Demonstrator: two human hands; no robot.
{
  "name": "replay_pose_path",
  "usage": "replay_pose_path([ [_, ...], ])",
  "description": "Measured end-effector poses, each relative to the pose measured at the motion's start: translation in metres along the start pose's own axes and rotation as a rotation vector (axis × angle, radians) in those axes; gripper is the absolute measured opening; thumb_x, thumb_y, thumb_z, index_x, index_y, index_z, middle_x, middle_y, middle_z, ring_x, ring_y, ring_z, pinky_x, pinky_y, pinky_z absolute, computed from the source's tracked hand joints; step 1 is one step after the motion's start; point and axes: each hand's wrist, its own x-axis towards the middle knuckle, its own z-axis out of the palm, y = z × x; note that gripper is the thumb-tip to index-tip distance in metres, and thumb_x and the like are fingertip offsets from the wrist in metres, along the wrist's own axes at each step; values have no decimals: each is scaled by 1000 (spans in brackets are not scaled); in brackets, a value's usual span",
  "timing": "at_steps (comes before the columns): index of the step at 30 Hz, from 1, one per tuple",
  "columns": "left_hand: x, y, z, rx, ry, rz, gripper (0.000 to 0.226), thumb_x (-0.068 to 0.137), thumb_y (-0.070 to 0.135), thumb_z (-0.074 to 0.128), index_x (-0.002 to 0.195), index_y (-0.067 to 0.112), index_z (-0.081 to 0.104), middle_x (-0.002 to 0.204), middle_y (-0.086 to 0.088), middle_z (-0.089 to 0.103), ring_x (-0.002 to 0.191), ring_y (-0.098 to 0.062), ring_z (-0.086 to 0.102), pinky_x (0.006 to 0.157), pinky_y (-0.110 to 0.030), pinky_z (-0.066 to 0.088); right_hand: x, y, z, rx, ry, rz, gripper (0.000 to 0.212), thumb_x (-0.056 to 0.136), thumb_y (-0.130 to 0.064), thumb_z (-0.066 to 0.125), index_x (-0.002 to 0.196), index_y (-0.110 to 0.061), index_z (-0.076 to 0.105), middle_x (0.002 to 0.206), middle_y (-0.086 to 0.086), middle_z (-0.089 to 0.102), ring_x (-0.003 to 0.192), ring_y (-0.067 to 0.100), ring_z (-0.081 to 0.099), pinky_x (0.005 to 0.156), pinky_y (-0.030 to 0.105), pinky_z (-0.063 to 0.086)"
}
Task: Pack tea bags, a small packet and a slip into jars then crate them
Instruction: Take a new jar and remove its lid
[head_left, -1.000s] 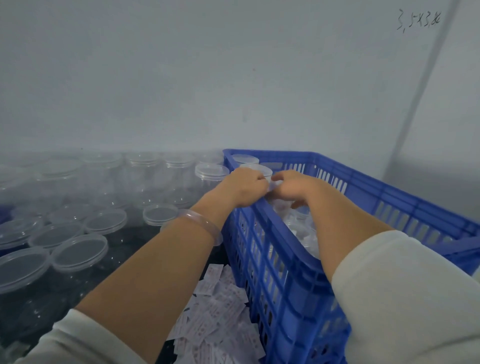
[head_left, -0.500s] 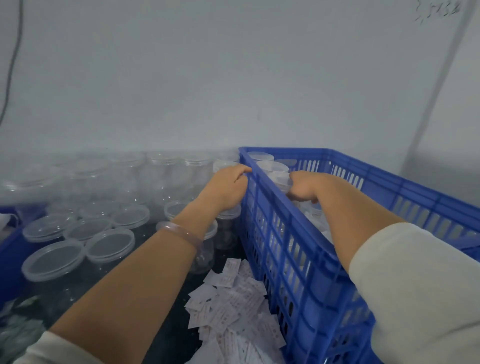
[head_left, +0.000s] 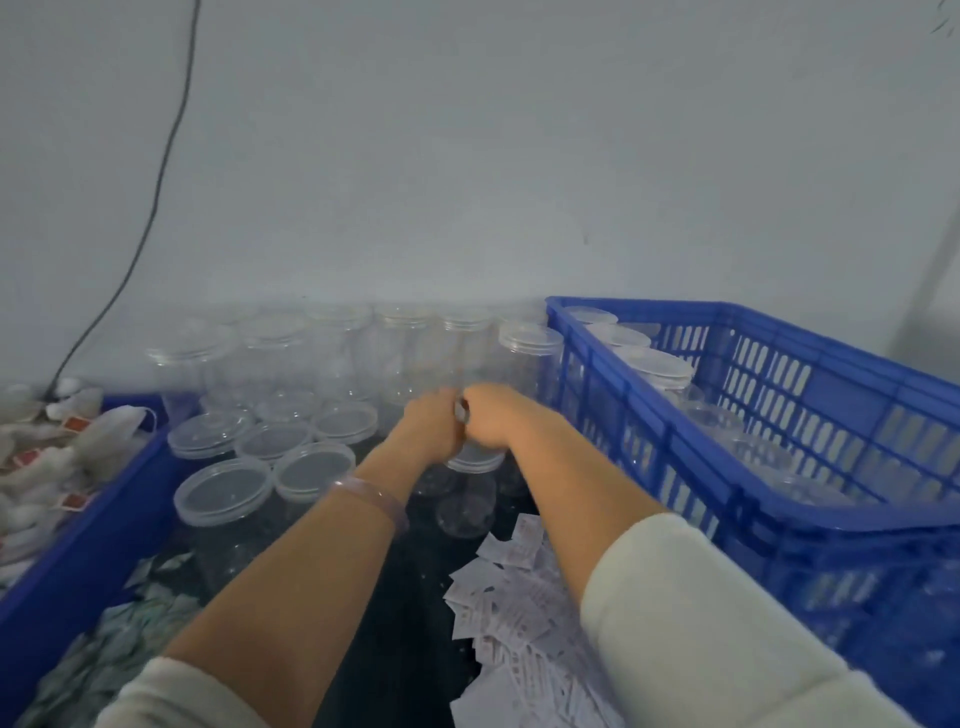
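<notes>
Hands: left hand and right hand met over one clear jar at mid-table; both were curled closed on its lidded top, fingers touching.
Jar position: it stood on the table, just left of the blue crate, near the empty lidded jars.
Done so far: several capped jars stood in the crate's far left corner; most of the crate looked unfilled.
Left to do: judged early to midway, with many table jars apparently empty.
Supplies: tea bags heaped in a blue bin at left; small packets lay below it; paper slips were scattered by the right forearm.
Surface: dark table, crowded.
Room: plain pale wall; a black cable ran down it at left.
</notes>
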Motion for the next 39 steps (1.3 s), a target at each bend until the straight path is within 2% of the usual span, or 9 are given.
replay_pose_path([
  [5,-21,-43,46,-221,-87,-37,60,87,8,59,143,16,37,141,-13,48,127,-30,49,108,-41,39,10,28,80,237,13,150,50,95,-15,56,142,-13,39,149,13,29,125,35,44,104,43,41],
  [12,-39,-47,66,-430,165,-73,45,82,7,63,121,15,42,119,-8,61,101,-18,59,77,-25,43,-3,35,106,726,366,0,34,84,-15,72,115,-12,60,119,4,55,106,14,57,77,10,42],
  [16,-79,-60,48,-740,305,-6,82,72,17,81,137,28,33,123,11,53,116,-2,53,87,-12,42,-32,22,101,925,360,-74,35,79,-33,77,108,-34,59,120,-3,48,104,7,55,86,20,47],
  [20,-152,-89,42,-733,252,6,120,45,53,90,145,37,26,133,23,48,123,7,48,94,-11,42,-84,-12,124,1136,260,-184,33,70,-34,77,100,-30,63,115,3,61,98,12,65,82,28,55],
  [23,-200,-102,57,-698,294,33,93,47,43,95,123,54,43,119,25,63,107,7,61,79,-7,48,-118,-42,157,1187,200,-211,40,72,-27,82,106,-29,61,119,3,60,104,11,64,85,28,54],
  [25,-219,-102,63,-741,397,30,81,53,34,90,118,56,47,118,19,65,104,4,63,80,-12,51,-131,-66,169,1158,272,-183,62,54,-47,84,107,-34,56,117,-6,58,107,7,60,88,28,51],
  [29,-243,-106,70,-810,424,48,92,56,18,88,129,53,44,125,18,62,114,-3,61,87,-17,51,-136,-102,178,1229,472,-82,59,50,-47,90,98,-34,57,105,-13,62,96,-1,60,80,19,48],
  [32,-255,-116,66,-811,399,-126,112,45,33,93,136,53,32,123,23,60,113,2,59,89,-28,56,-134,-108,183,1319,521,-101,47,61,-24,93,93,-30,60,95,-15,67,89,-4,63,73,12,48],
  [39,-259,-126,57,-632,302,-146,86,44,45,88,121,41,49,105,22,66,97,0,65,82,-32,57,-124,-97,192,1421,480,-196,47,52,-47,71,92,-25,60,91,-15,68,83,6,66,69,20,51],
])
